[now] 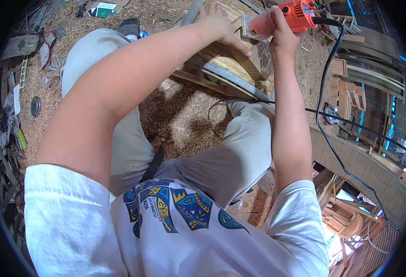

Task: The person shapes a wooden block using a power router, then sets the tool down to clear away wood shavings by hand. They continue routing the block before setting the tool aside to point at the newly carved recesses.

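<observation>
My right hand (286, 37) is wrapped round an orange power tool (299, 15) with a clear guard at its left end. A black cord runs from the tool's right end. The guard end is at the edge of a thick wooden piece (253, 60). With fingers spread, my left hand (221, 28) rests on the wood to the left of the tool. Under the piece is a wooden work surface (207, 68) with a grey edge. The tool's cutting end is hidden from view.
Wood shavings (180, 124) cover the ground between my legs. The black cord (320, 99) hangs down along the right side. Stacked boards (373, 69) and wooden pieces lie at the right. Scraps (46, 55) and a round metal lid (36, 106) lie at the left.
</observation>
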Available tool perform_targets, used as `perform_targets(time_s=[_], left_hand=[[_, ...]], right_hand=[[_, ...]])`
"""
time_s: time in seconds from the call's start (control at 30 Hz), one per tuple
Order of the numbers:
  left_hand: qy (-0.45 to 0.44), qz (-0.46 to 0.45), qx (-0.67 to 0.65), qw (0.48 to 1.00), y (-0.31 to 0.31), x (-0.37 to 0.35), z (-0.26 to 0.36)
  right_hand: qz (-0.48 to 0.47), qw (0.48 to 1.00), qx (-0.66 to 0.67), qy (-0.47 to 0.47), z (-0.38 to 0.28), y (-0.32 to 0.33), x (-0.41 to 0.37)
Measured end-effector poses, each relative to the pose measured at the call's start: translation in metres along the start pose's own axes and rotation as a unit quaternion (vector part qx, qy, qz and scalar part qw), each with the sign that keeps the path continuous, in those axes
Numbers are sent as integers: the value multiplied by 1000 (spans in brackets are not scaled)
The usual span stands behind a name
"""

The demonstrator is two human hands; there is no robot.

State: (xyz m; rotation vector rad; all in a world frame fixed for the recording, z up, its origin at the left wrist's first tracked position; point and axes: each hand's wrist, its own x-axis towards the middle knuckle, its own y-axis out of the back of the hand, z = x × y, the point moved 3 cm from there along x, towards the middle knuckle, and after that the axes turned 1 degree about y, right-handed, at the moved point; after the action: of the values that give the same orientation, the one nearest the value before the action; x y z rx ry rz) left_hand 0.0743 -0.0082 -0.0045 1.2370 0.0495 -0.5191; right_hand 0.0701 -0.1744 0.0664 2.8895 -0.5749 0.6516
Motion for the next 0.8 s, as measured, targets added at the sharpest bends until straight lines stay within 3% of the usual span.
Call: perform_targets(time_s=[0.23,0.8], left_hand=[[5,9,0,1000,-1,-1,2],[-8,31,-20,999,-10,4,0]], right_hand=[[31,996,5,-82,23,7,3],[46,997,13,-67,24,2,10]])
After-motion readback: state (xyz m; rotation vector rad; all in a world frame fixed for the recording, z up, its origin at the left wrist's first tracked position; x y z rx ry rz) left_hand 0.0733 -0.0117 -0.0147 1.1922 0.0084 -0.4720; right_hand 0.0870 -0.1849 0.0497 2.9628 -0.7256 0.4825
